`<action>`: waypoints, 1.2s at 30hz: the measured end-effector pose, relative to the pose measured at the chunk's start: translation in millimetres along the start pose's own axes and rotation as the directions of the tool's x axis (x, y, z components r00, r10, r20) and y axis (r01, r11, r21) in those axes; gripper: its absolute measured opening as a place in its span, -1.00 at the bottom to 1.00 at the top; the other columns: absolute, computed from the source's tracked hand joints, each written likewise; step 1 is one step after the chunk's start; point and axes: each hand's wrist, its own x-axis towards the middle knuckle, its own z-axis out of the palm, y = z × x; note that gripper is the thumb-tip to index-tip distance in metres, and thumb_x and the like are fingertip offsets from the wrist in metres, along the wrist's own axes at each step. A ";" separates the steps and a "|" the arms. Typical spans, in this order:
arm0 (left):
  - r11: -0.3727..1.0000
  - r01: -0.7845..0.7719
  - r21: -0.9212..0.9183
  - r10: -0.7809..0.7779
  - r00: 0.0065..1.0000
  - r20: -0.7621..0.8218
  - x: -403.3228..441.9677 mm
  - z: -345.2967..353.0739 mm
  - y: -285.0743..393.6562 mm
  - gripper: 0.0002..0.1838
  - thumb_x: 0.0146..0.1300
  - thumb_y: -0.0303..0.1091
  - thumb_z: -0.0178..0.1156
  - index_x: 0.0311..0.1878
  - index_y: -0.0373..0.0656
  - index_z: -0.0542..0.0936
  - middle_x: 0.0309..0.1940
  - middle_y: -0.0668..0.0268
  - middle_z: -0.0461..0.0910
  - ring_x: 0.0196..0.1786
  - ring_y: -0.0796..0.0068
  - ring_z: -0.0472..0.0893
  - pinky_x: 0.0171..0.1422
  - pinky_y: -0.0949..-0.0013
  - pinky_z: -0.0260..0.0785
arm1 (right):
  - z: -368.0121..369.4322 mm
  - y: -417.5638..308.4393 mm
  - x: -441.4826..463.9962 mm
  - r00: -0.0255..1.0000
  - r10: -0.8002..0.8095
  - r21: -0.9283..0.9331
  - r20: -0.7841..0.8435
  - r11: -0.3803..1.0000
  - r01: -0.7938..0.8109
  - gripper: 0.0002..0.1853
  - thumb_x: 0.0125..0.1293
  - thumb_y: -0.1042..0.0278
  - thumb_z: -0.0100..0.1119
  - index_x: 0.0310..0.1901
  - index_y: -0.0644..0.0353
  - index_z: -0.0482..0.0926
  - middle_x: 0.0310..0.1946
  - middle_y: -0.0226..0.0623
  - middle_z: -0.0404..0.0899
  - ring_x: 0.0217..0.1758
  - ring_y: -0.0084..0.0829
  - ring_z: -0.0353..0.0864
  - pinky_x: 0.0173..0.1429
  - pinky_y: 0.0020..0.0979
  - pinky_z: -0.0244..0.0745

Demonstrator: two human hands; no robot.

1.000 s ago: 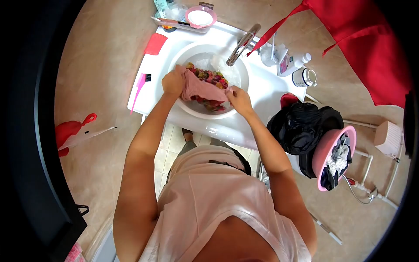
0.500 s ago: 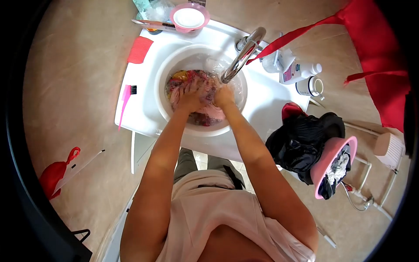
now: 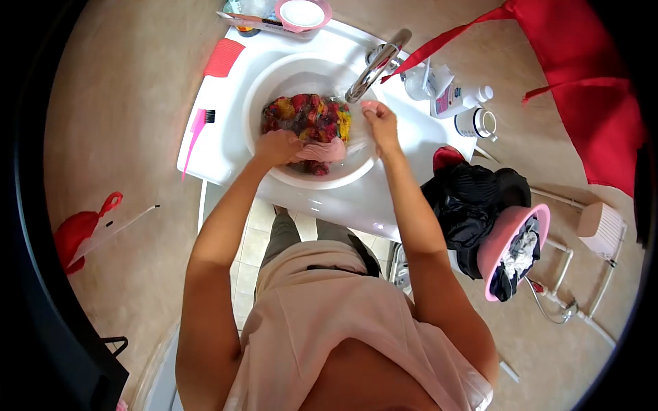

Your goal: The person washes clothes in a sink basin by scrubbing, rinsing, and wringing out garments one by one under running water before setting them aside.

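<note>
A round white basin (image 3: 257, 79) with water stands in the sink. In it lies a red, yellow and dark patterned cloth (image 3: 308, 116), wet and bunched up. My left hand (image 3: 279, 146) is closed on a pink cloth (image 3: 323, 151) at the basin's near left, over the lower part of the patterned cloth. At the basin's right rim is my right hand (image 3: 381, 125), its fingers pinched on a small pink piece (image 3: 370, 105); whether this belongs to the same pink cloth I cannot tell. The chrome faucet (image 3: 377, 66) reaches over the basin's far right edge.
On the sink's left side lie a red cloth (image 3: 223, 57) and a pink brush (image 3: 199, 130). A pink bowl (image 3: 303, 14) stands at the back, bottles (image 3: 460, 100) and a white mug (image 3: 475, 123) at the right. Black clothes (image 3: 466, 205) and a pink tub (image 3: 491, 253) are lower right.
Both hands have come up out of the water and moved apart, the right one to the basin's right rim. The patterned cloth now shows more fully, with the pink cloth at its near side.
</note>
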 end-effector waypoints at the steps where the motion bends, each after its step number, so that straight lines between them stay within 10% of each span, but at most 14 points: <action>1: 0.996 -0.022 -0.091 0.018 0.999 -0.046 0.5 2.6 -8.0 -0.61 0.24 0.00 0.14 -0.12 -0.12 0.69 -0.35 0.14 0.69 -0.16 0.12 0.68 -0.03 0.16 0.52 | -4.4 -26.1 -9.1 0.999 -0.024 0.058 0.040 0.998 0.021 -0.82 0.28 0.52 0.16 -0.09 0.23 0.62 -0.48 -0.55 0.49 -0.49 -0.73 0.28 -0.42 -0.64 0.18; 6: 0.769 0.098 -0.632 -0.231 0.964 -0.132 -53.0 -43.6 27.7 -0.69 0.26 -0.04 0.15 -0.18 -0.04 0.69 -0.28 0.15 0.69 -0.19 0.08 0.66 -0.09 0.15 0.50 | -11.2 -94.6 -56.6 0.989 -0.146 0.042 0.029 0.989 0.145 -0.83 0.29 0.52 0.15 -0.11 0.21 0.63 -0.46 -0.58 0.46 -0.47 -0.73 0.23 -0.37 -0.64 0.17; 9: 0.898 -0.207 -0.388 -0.072 0.802 -0.593 -50.1 -39.3 19.9 -0.74 0.25 -0.12 0.18 -0.19 -0.08 0.66 -0.27 0.17 0.67 -0.21 0.11 0.65 -0.10 0.19 0.48 | 1.9 -70.2 -56.0 0.962 -0.268 -0.115 -0.047 0.959 0.261 -0.83 0.26 0.43 0.22 -0.12 0.17 0.64 -0.35 -0.52 0.50 -0.39 -0.65 0.29 -0.28 -0.57 0.23; 15: 0.917 -0.151 -0.368 0.020 0.942 -0.336 -23.5 26.1 -19.8 -0.78 0.21 -0.26 0.16 -0.15 -0.12 0.66 -0.23 0.18 0.64 -0.18 0.18 0.60 0.03 0.19 0.40 | 69.5 54.8 -30.7 0.895 -0.276 -0.607 0.352 0.660 0.442 -0.32 0.08 0.14 0.44 0.29 -0.18 0.46 0.26 0.09 0.29 0.25 -0.01 0.39 0.35 -0.16 0.27; 16: 0.899 -0.166 -0.406 0.066 0.966 -0.249 -24.2 36.5 -21.7 -0.78 0.21 -0.27 0.16 -0.15 -0.14 0.66 -0.23 0.19 0.64 -0.18 0.21 0.60 0.02 0.20 0.41 | 77.1 62.8 -39.7 0.839 -0.367 -0.719 0.402 0.442 0.537 -0.43 0.04 0.15 0.45 0.16 -0.13 0.56 0.26 0.08 0.24 0.23 -0.01 0.40 0.31 -0.18 0.32; 20: 0.735 -0.137 -0.664 0.026 0.984 -0.175 -49.6 44.6 -7.4 -0.77 0.25 -0.28 0.18 -0.15 -0.21 0.65 -0.23 0.23 0.64 -0.20 0.32 0.60 -0.04 0.28 0.42 | 78.6 71.4 -28.7 0.891 -0.201 -0.687 0.407 0.576 0.443 -0.78 0.09 0.18 0.38 -0.30 0.09 0.62 -0.09 0.01 0.42 -0.02 -0.07 0.49 0.04 -0.22 0.46; 29: 0.046 0.076 -0.996 -0.325 0.944 0.057 -51.0 31.5 0.1 -0.75 0.36 -0.19 0.16 0.02 -0.03 0.53 -0.35 0.46 0.55 -0.26 0.61 0.55 -0.12 0.46 0.42 | 83.3 2.6 -61.5 0.787 -0.184 -0.629 0.589 0.507 0.589 -0.65 0.21 0.11 0.26 0.04 -0.13 0.57 -0.03 -0.05 0.48 -0.01 -0.03 0.57 0.06 -0.13 0.50; 36: 0.153 0.072 -0.986 -0.350 0.937 0.015 -76.7 38.6 1.1 -0.74 0.38 -0.18 0.11 0.02 -0.10 0.51 -0.19 0.35 0.56 -0.13 0.51 0.58 -0.07 0.37 0.48 | 96.5 83.9 -52.2 0.783 0.114 -0.773 0.612 0.293 0.562 -0.56 0.26 0.07 0.13 0.18 -0.08 0.52 0.01 0.04 0.50 0.07 -0.05 0.57 0.10 -0.12 0.50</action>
